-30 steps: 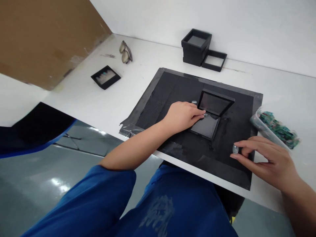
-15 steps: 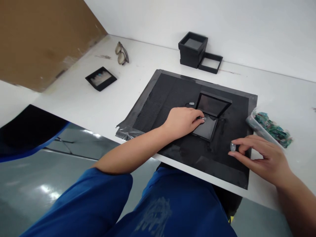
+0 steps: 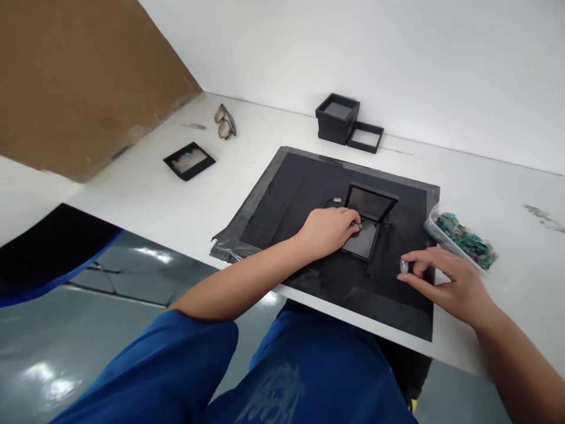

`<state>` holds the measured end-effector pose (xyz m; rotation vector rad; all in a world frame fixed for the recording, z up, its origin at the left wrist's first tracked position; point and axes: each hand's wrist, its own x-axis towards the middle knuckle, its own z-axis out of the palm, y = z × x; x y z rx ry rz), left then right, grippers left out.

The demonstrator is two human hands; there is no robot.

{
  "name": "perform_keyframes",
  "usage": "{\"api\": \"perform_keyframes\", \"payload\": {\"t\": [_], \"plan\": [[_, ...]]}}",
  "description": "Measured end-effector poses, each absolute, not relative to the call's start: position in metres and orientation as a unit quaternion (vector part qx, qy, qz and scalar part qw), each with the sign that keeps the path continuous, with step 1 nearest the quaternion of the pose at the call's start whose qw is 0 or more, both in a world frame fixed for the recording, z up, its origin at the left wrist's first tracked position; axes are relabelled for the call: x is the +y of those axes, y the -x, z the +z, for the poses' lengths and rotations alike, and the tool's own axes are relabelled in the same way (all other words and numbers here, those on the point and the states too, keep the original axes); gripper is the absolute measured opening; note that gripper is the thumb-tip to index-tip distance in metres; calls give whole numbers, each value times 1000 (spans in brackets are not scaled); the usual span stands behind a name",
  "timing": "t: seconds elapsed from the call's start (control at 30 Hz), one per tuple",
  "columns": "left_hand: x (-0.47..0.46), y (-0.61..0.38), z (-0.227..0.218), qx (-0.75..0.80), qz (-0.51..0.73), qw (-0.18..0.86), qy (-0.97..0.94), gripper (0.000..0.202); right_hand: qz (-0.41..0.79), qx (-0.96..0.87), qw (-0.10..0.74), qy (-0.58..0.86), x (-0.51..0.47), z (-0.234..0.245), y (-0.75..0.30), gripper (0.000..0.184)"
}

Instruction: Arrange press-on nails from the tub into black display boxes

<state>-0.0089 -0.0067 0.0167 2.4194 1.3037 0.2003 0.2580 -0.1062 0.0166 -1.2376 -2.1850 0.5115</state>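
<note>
A white table [image 3: 265,135] runs along a pale wall, with a black mat [image 3: 282,194] laid across its near part. On that mat, under my left hand [image 3: 329,232], sits an open black case, its lid [image 3: 371,201] tilted up behind its flat, glossy base [image 3: 365,240]. My left thumb and fingers pinch a small glassy piece [image 3: 358,225] at the base, close to the hinge. My right hand [image 3: 445,280] grips a clear oval piece [image 3: 404,266] between thumb and fingertip, above the mat and well apart from the case.

I'd judge the left hand needs a light, level touch here: the piece looks slick, and the knuckles sit near enough to the lid to nudge it. Bare skin could smudge that shiny base, so I'd let only the fingertips reach over it. The right-hand pinch should be firm without squeezing, since a smooth oval could shoot out.

Another small pale piece [image 3: 337,199] lies just beside the lid. Further out, a clear tub [image 3: 441,237] of greenish bits stands near my right hand; I'd mind that elbow room.
</note>
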Motion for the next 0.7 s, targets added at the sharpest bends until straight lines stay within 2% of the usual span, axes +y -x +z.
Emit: {"api": "perform_keyframes", "payload": {"t": [0.17, 0.27, 0.33, 0.47, 0.6, 0.7], "plan": [[-2, 15, 20, 449, 85, 238, -857, 16, 199, -807, 289, 475, -105, 15, -262, 21], [-4, 17, 30, 437, 108, 278, -849, 21, 204, -796, 287, 492, -105, 15, -263, 20], [-8, 17, 44, 417, 171, 352, -820, 27, 209, -789, 286, 502, -104, 15, -262, 20], [-22, 12, 87, 292, 355, 603, -652, 28, 214, -778, 286, 516, -103, 13, -262, 22], [-34, 8, 126, 177, 396, 700, -568, 26, 207, -780, 288, 516, -101, 15, -261, 20], [-37, 4, 138, 114, 383, 748, -529, 19, 185, -789, 302, 502, -99, 18, -259, 17]]}}
